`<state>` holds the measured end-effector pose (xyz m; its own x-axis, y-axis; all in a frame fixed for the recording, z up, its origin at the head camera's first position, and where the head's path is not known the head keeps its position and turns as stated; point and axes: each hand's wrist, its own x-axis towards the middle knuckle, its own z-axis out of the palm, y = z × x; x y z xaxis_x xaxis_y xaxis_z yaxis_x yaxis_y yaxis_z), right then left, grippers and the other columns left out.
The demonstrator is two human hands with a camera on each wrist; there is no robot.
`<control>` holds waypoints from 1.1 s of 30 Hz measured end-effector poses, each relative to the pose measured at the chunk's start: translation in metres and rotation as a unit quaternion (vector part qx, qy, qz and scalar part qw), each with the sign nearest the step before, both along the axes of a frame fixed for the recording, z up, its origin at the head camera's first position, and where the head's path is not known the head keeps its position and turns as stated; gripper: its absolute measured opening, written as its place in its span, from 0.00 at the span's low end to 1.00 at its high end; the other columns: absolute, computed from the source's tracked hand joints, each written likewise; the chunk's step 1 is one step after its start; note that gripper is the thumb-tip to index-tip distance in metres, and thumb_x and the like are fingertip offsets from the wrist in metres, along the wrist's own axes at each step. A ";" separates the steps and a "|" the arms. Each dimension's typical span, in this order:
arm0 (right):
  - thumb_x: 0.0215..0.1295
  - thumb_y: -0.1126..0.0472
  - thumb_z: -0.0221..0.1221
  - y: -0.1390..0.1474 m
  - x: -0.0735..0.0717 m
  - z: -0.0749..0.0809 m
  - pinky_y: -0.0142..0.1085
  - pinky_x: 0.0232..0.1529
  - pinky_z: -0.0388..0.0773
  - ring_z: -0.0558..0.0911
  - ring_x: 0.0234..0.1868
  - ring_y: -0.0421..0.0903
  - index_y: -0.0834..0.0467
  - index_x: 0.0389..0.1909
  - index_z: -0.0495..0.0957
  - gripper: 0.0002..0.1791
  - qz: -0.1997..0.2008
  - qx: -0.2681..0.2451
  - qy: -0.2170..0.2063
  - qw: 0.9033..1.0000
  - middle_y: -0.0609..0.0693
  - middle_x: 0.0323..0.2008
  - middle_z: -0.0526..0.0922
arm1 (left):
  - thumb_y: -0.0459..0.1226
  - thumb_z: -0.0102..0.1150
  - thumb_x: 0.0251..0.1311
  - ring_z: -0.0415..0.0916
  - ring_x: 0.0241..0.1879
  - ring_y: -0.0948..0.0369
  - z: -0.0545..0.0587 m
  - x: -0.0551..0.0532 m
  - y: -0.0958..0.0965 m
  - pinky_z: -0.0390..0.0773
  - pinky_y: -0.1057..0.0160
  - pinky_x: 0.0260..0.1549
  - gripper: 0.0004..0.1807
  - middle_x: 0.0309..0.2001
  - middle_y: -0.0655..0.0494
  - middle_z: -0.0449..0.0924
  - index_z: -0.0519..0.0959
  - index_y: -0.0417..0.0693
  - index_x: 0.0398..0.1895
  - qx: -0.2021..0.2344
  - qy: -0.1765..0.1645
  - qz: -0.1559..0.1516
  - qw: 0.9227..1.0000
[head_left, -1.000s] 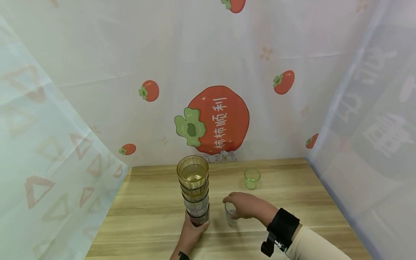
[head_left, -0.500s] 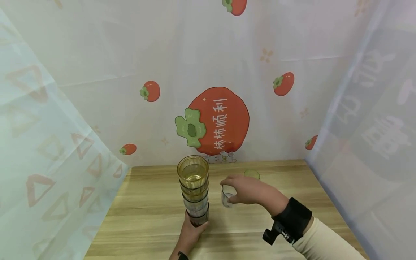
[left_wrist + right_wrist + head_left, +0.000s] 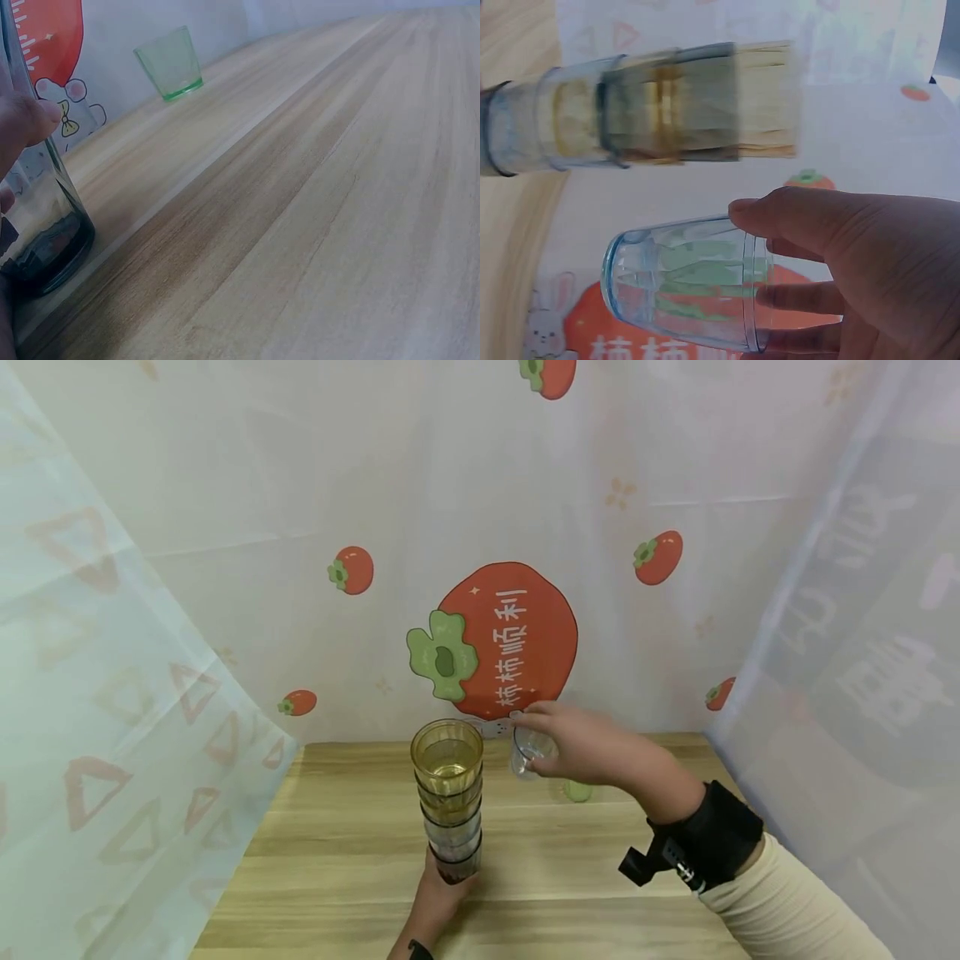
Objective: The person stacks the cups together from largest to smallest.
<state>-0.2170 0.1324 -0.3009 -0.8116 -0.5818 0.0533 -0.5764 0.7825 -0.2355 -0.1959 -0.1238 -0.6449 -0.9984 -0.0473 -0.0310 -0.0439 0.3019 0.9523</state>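
Note:
A tall stack of nested cups (image 3: 450, 793), amber on top and clear or grey below, stands upright on the table. Around its bottom cup my left hand (image 3: 438, 892) is wrapped; the left wrist view has the thumb against the dark-based cup (image 3: 52, 247). To the right of the stack, raised above the table, a clear cup (image 3: 682, 289) is pinched near its rim between the thumb and fingers of my right hand (image 3: 592, 747). The right wrist view puts the stack beside this cup, a gap between them.
A green cup (image 3: 171, 66) stands on the table toward the back right, partly hidden behind the right hand in the head view. Printed cloth (image 3: 225, 485) walls the wooden table (image 3: 322, 860) at the back and both sides.
My right hand has lifted the clear cup up off the table, toward the height of the stack's top. My left hand keeps its hold low on the stack.

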 end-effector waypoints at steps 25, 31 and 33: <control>0.66 0.50 0.67 -0.028 0.014 0.069 0.45 0.60 0.77 0.72 0.66 0.49 0.48 0.68 0.74 0.30 0.080 -0.128 0.130 0.980 0.48 0.66 0.73 | 0.47 0.80 0.49 0.64 0.69 0.37 -0.002 -0.001 0.000 0.64 0.35 0.66 0.60 0.69 0.34 0.65 0.48 0.42 0.77 0.022 -0.026 -0.002 0.999; 0.66 0.51 0.67 -0.040 0.014 0.062 0.43 0.62 0.76 0.72 0.66 0.47 0.49 0.68 0.75 0.30 0.091 -0.138 0.124 0.978 0.48 0.64 0.74 | 0.47 0.80 0.49 0.65 0.68 0.37 -0.003 -0.001 0.001 0.64 0.34 0.65 0.59 0.68 0.35 0.66 0.49 0.42 0.76 0.024 -0.022 -0.003 0.999; 0.66 0.52 0.67 -0.043 0.014 0.061 0.43 0.63 0.75 0.72 0.66 0.47 0.49 0.68 0.74 0.30 0.091 -0.137 0.119 0.979 0.47 0.65 0.74 | 0.47 0.80 0.49 0.65 0.68 0.37 -0.003 -0.001 0.001 0.65 0.34 0.65 0.59 0.69 0.35 0.66 0.49 0.42 0.76 0.022 -0.023 -0.003 0.999</control>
<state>-0.2030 0.0895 -0.2396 -0.6411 -0.6538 0.4018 -0.7648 0.5875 -0.2645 -0.1971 -0.1227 -0.6476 -0.9961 -0.0398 -0.0790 -0.0867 0.2596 0.9618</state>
